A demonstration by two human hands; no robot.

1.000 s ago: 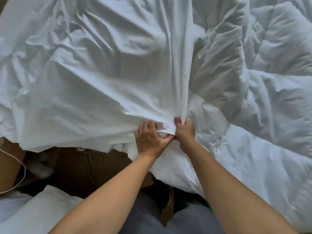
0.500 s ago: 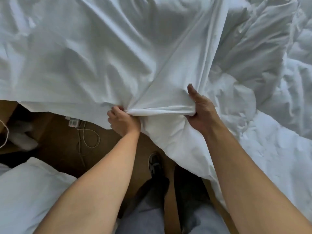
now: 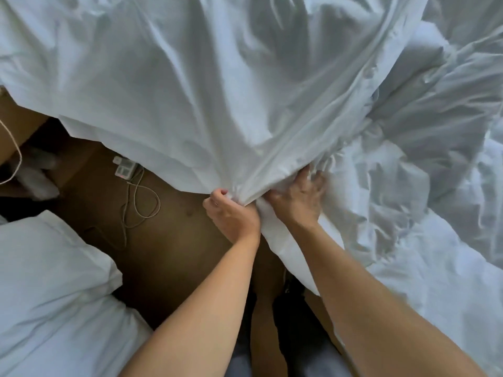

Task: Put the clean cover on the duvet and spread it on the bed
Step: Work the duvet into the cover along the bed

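The white cover (image 3: 217, 91) lies in broad smooth folds over the far and left part of the scene. Its near edge hangs over the brown floor (image 3: 177, 254), and its creases run down to one bunched point at the near centre. The left hand (image 3: 231, 213) is clamped on that bunch, fingers curled round the gathered cloth. The right hand (image 3: 299, 197) is just beside it to the right, almost touching it. Its palm lies on the fabric where the cover meets the crumpled white duvet (image 3: 422, 213). Its fingers (image 3: 315, 180) reach away under the cover's edge and are blurred, so whether they grip the cloth or only press on it cannot be told. The duvet fills the right side, puffy and heavily wrinkled, and a corner of it hangs down between the two forearms towards the floor. A white pillow (image 3: 54, 281) lies at the near left. On the floor beyond it sits a small power strip (image 3: 125, 170) with a looped white cable (image 3: 141, 202) trailing nearer. Grey trousers (image 3: 239, 360) and a dark shoe (image 3: 294, 308) show at the near edge.
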